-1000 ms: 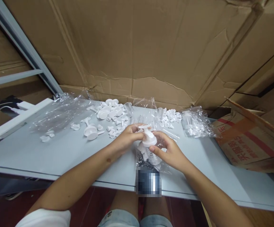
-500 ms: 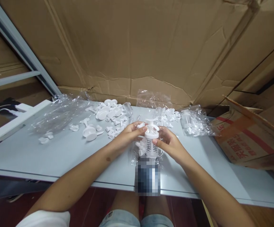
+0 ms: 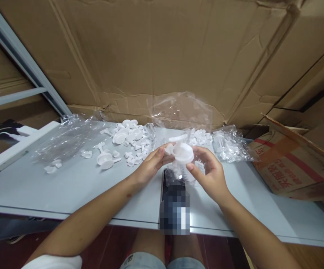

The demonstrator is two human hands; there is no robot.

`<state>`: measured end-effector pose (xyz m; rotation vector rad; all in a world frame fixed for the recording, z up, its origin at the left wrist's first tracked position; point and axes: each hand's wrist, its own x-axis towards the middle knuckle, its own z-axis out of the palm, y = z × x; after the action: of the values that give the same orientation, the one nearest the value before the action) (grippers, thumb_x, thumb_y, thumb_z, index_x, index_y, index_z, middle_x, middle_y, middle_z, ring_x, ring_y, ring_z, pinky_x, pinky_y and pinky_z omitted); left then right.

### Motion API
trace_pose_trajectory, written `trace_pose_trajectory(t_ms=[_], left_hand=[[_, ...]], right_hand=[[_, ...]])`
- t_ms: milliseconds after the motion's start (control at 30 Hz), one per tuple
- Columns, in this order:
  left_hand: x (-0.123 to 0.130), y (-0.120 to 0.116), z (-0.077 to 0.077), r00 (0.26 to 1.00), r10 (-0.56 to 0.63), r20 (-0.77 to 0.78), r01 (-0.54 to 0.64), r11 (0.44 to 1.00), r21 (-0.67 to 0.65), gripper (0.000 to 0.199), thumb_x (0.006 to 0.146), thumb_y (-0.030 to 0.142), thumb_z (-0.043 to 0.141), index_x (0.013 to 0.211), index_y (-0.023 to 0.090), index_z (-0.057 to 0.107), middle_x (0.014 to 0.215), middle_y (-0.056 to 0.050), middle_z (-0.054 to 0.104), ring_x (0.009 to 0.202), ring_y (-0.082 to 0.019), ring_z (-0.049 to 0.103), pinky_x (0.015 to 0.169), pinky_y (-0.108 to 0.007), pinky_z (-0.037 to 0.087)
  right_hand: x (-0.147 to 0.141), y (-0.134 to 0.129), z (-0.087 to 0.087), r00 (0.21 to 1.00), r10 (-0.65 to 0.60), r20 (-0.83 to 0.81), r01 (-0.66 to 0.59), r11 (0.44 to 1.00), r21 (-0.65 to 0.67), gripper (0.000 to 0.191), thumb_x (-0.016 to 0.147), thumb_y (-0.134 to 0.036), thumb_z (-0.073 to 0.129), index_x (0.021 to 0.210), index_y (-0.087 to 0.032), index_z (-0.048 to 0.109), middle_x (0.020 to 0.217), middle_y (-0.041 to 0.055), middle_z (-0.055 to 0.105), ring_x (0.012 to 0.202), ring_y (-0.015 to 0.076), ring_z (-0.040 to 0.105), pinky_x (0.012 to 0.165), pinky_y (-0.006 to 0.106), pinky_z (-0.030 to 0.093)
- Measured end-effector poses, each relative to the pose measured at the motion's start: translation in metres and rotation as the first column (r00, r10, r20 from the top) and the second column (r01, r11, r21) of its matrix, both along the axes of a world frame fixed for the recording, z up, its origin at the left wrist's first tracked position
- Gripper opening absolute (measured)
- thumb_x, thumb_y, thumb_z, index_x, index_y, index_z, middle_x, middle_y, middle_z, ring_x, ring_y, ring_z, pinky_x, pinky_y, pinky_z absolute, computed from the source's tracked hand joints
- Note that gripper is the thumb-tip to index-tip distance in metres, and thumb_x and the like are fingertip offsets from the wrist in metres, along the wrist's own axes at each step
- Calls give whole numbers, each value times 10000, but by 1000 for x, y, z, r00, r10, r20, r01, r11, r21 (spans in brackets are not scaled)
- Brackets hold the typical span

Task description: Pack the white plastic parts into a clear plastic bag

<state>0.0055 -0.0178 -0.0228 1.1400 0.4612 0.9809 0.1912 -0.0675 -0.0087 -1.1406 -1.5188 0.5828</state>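
Note:
Between my hands is a white plastic part (image 3: 183, 153) with a round cap and a clear ribbed coil below it, tilted above the table. My right hand (image 3: 209, 170) grips it from the right, thumb at the front below the cap. On the other side, my left hand (image 3: 155, 162) is closed at clear plastic film beside the part; its fingertips are partly hidden. A clear plastic bag (image 3: 183, 110) rises behind and around the part. Just below lies a dark phone (image 3: 174, 201), partly blurred out.
Loose white plastic pieces (image 3: 128, 132) are heaped at the back left, with more white pieces (image 3: 202, 136) behind my right hand. A filled clear bag (image 3: 229, 145) lies at right, near a cardboard box (image 3: 293, 164). At far left are flattened plastic bags (image 3: 69, 134) and a white power strip (image 3: 24, 144).
The white part has tilted, so its round cap faces me more. The clear bag behind it has risen and spread. More of the phone shows under my hands.

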Motion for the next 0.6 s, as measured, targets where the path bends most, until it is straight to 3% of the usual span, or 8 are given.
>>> trace_pose_trajectory(t_ms=[133, 233, 400, 600], left_hand=[[0, 0, 0, 1000, 5, -3, -5, 1000, 30, 522, 845, 595, 472, 1241, 271, 574, 1180, -67, 635, 1093, -227, 576, 994, -372, 386], [-1, -3, 5, 999, 31, -7, -31, 997, 75, 470, 872, 549, 465, 1233, 267, 568, 1191, -62, 610, 1091, -220, 564, 972, -362, 406], [-3, -6, 10, 983, 131, -132, -111, 983, 147, 437, 791, 430, 645, 1189, 268, 565, 1208, -45, 560, 1098, -212, 531, 900, -311, 457], [0, -7, 11, 944, 151, -292, -132, 988, 84, 388, 736, 349, 699, 1079, 210, 585, 1029, -38, 608, 832, -151, 601, 702, -254, 489]], right_hand=[[-1, 0, 3, 1000, -10, 19, 10, 1000, 2, 336, 797, -361, 655, 1100, -252, 559, 999, 48, 611, 903, 195, 570, 844, 364, 464], [-1, 1, 2, 998, 61, 35, -61, 998, -21, 370, 806, -357, 645, 1143, -249, 536, 1068, 61, 603, 960, 204, 573, 865, 373, 463], [1, 5, -5, 986, 169, 1, -168, 977, -128, 402, 825, -387, 622, 1186, -266, 494, 1177, 72, 571, 1039, 212, 567, 898, 382, 464], [-3, 4, -7, 963, 259, -73, -269, 939, -217, 580, 738, -440, 705, 1227, -271, 443, 1234, 95, 543, 1054, 234, 564, 852, 388, 490]])
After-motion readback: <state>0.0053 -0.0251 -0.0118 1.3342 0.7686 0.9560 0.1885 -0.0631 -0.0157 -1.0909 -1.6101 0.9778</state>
